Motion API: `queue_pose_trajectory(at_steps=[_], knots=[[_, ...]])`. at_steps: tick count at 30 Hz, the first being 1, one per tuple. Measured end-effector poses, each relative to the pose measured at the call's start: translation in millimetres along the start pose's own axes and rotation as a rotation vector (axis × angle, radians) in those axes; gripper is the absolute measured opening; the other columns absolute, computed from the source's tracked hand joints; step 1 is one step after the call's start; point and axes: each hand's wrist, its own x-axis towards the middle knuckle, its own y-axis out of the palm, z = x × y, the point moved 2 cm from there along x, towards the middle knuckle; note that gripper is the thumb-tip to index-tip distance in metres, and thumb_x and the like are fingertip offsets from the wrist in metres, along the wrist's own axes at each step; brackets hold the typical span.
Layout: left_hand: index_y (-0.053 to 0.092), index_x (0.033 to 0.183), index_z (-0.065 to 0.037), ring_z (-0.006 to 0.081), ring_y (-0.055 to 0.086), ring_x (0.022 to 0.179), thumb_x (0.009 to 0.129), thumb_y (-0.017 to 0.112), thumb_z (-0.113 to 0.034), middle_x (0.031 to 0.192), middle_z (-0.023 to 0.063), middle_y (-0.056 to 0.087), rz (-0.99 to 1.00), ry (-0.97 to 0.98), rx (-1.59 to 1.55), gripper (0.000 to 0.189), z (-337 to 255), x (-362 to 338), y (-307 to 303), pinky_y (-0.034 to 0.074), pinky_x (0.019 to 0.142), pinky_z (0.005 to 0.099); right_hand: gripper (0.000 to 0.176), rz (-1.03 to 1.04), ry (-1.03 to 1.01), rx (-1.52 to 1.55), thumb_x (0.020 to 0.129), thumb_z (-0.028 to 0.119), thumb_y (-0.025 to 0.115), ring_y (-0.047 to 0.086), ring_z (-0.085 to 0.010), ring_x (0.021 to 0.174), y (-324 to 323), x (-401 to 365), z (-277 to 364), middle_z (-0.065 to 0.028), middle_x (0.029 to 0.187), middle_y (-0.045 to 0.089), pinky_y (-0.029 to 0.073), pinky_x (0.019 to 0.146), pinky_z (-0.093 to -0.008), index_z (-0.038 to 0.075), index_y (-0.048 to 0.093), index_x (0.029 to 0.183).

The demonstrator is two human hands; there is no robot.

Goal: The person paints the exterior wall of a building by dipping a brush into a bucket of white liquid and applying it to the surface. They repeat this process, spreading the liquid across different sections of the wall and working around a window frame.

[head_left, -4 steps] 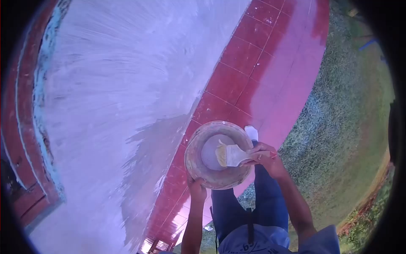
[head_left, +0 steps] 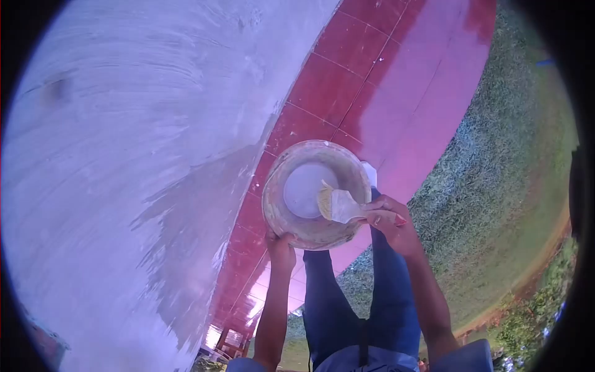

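Observation:
A round, paint-smeared bucket (head_left: 282,226) is held in front of my legs, its mouth facing up. My left hand (head_left: 281,249) grips its near-left rim. Inside, whitish paint (head_left: 302,189) covers the bottom. My right hand (head_left: 392,223) is closed round the handle of a wide paintbrush (head_left: 342,206). The brush lies across the bucket's right side, over the mouth, with its pale bristles pointing left above the paint.
To the left rises a wall (head_left: 124,124) with streaky white brushwork and a greyer patch (head_left: 192,217). Red floor tiles (head_left: 328,87) run along its foot, partly in bright sun. Grass (head_left: 477,186) lies to the right. A white shoe (head_left: 370,173) shows just beyond the bucket.
The view has shifted, so the bucket, brush and both hands appear higher and slightly left. The red ledge at the far left has mostly left the view. Both grips are unchanged.

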Motion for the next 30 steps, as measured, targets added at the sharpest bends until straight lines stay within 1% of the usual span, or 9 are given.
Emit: queue_pose_trajectory(at_steps=[1, 3, 6, 11, 14, 20, 24, 26, 30], knots=[[0.047, 0.129, 0.0, 0.023, 0.063, 0.097, 0.069, 0.05, 0.011, 0.112, 0.0113, 0.058, 0.049, -0.001, -0.02, 0.061, 26.9, 61.9, 24.7, 0.055, 0.084, 0.0345, 0.017, -0.066, -0.054, -0.165, 0.092, 0.002, 0.058, 0.066, -0.0217, 0.097, -27.7, 34.1, -17.5, -0.0096, 0.099, 0.059, 0.059, 0.085, -0.0355, -0.007, 0.062, 0.106], [0.05, 0.124, 0.0, 0.0213, 0.064, 0.092, 0.07, 0.05, 0.012, 0.108, 0.0107, 0.06, 0.124, -0.003, 0.057, 0.055, 54.5, 118.5, 53.4, 0.054, 0.082, 0.0343, 0.019, -0.227, 0.027, 0.115, 0.093, 0.003, 0.051, 0.069, -0.0248, 0.096, -52.3, 75.8, -49.0, -0.012, 0.093, 0.062, 0.058, 0.088, -0.0365, -0.006, 0.06, 0.107], [0.05, 0.124, -0.001, 0.0199, 0.062, 0.094, 0.07, 0.05, 0.013, 0.109, 0.01, 0.059, 0.08, 0.014, 0.128, 0.056, 85.1, 167.9, 49.3, 0.053, 0.08, 0.034, 0.023, -0.293, 0.124, 0.026, 0.093, 0.005, 0.048, 0.07, -0.0288, 0.095, -62.8, 114.7, -114.3, -0.0177, 0.099, 0.064, 0.059, 0.088, -0.0379, -0.007, 0.059, 0.109], [0.046, 0.131, -0.003, 0.0239, 0.059, 0.108, 0.07, 0.051, 0.012, 0.118, 0.0112, 0.056, 0.078, 0.005, -0.017, 0.063, 106.2, 200.7, 16.2, 0.053, 0.09, 0.0389, 0.025, -0.267, 0.075, 0.343, 0.094, 0.008, 0.049, 0.07, -0.0332, 0.096, -52.9, 154.9, -143.7, -0.021, 0.104, 0.064, 0.059, 0.088, -0.0406, -0.009, 0.057, 0.11], [0.051, 0.124, 0.001, 0.0177, 0.057, 0.106, 0.067, 0.052, 0.012, 0.117, 0.0087, 0.058, -0.02, -0.008, -0.081, 0.058, 100.1, 187.1, 9.9, 0.043, 0.094, 0.0305, 0.026, -0.212, 0.03, 0.297, 0.094, 0.009, 0.047, 0.069, -0.0338, 0.1, -43.5, 163.6, -127.7, -0.0227, 0.108, 0.064, 0.057, 0.091, -0.0415, -0.008, 0.055, 0.113], [0.049, 0.128, -0.001, 0.0166, 0.056, 0.109, 0.066, 0.052, 0.013, 0.119, 0.0083, 0.058, -0.082, 0.057, -0.108, 0.063, 75.6, 144.6, -43.0, 0.042, 0.096, 0.0305, 0.027, -0.127, -0.116, 0.34, 0.094, 0.005, 0.042, 0.067, -0.035, 0.103, 54.6, 189.7, -87.7, -0.0231, 0.111, 0.062, 0.055, 0.094, -0.0402, -0.009, 0.052, 0.116], [0.047, 0.133, -0.003, 0.0187, 0.055, 0.113, 0.067, 0.052, 0.011, 0.122, 0.0089, 0.056, -0.195, 0.083, -0.107, 0.068, 58.6, 99.6, -86.1, 0.042, 0.098, 0.0311, 0.025, -0.18, -0.216, 0.4, 0.095, 0.003, 0.045, 0.066, -0.0282, 0.104, 156.9, 208.4, -70.8, -0.0192, 0.109, 0.062, 0.053, 0.097, -0.0384, -0.007, 0.053, 0.116], [0.045, 0.135, -0.003, 0.0203, 0.054, 0.114, 0.067, 0.052, 0.01, 0.124, 0.0093, 0.054, -0.226, 0.07, -0.171, 0.07, 59.5, 81.2, -118.2, 0.042, 0.099, 0.0321, 0.016, -0.269, -0.237, 0.43, 0.092, 0.001, 0.054, 0.064, -0.0164, 0.097, 207.0, 208.0, -60.6, -0.009, 0.097, 0.062, 0.052, 0.088, -0.03, -0.003, 0.056, 0.108], [0.039, 0.14, -0.007, 0.0241, 0.053, 0.117, 0.072, 0.052, 0.005, 0.127, 0.012, 0.054, -0.315, 0.185, -0.06, 0.07, 48.7, 36.4, -153.8, 0.045, 0.099, 0.0398, 0.015, -0.314, -0.392, 0.177, 0.094, 0.002, 0.054, 0.063, -0.0151, 0.096, 262.0, 170.9, -34.7, -0.0087, 0.1, 0.062, 0.05, 0.085, -0.0279, -0.003, 0.055, 0.108]])
